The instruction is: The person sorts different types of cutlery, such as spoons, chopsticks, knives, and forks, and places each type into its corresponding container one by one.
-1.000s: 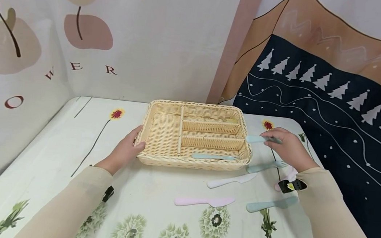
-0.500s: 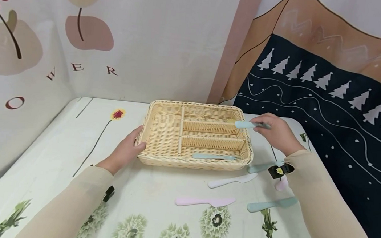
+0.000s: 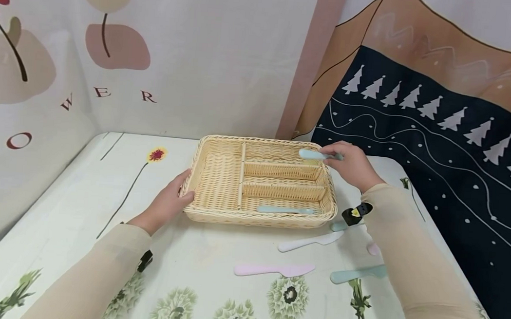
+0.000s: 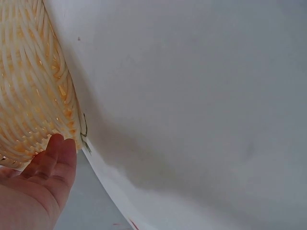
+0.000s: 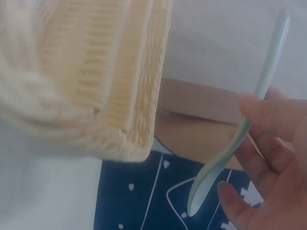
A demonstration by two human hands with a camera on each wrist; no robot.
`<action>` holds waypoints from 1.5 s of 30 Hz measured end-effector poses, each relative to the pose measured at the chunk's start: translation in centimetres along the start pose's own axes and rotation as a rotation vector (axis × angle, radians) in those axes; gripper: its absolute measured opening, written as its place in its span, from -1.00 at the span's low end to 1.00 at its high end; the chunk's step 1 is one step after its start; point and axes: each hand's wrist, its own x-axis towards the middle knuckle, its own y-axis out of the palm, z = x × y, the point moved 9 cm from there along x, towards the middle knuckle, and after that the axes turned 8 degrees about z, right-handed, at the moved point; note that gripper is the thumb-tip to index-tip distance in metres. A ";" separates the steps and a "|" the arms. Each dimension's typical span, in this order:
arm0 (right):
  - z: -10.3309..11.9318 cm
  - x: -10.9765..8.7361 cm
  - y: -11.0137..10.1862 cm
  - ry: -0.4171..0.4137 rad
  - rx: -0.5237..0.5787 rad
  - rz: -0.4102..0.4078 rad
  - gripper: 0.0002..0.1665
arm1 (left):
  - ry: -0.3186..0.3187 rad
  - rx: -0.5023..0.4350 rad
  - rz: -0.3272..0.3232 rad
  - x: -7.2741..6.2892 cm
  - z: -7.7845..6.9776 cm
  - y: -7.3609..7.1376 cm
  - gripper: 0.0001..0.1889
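Observation:
A woven basket (image 3: 219,177) with dividers sits at the back of the table. My left hand (image 3: 169,203) grips its left end, thumb over the rim; the left wrist view shows the fingers (image 4: 61,158) against the outer wall. My right hand (image 3: 352,164) pinches a pale blue-green spoon (image 5: 218,160) by its handle. In the head view the spoon's handle end reaches over the back right compartment, while the bowl points down past the fingers in the right wrist view. A slim light blue utensil (image 3: 285,210) lies in the front right compartment.
In front of the basket lie a lilac knife (image 3: 309,242), a pink knife (image 3: 275,270) and a blue-green knife (image 3: 358,274). The right sleeve partly hides a blue-green handle (image 3: 338,226) and a pink piece (image 3: 373,248). Printed curtains (image 3: 208,69) hang behind the table.
My right hand has carried the spoon left and back, from beside the basket's right end to over its back right corner. The left hand and basket have stayed put.

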 end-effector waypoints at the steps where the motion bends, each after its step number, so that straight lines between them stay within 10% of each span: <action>1: 0.1 0.3 0.2 0.009 0.008 0.007 -0.64 | -0.003 -0.002 0.002 0.0 0.0 0.0 -0.22; 45: 0.9 8.2 5.3 0.126 0.142 0.156 -0.69 | 0.011 -0.005 -0.016 0.1 0.1 -0.1 -0.22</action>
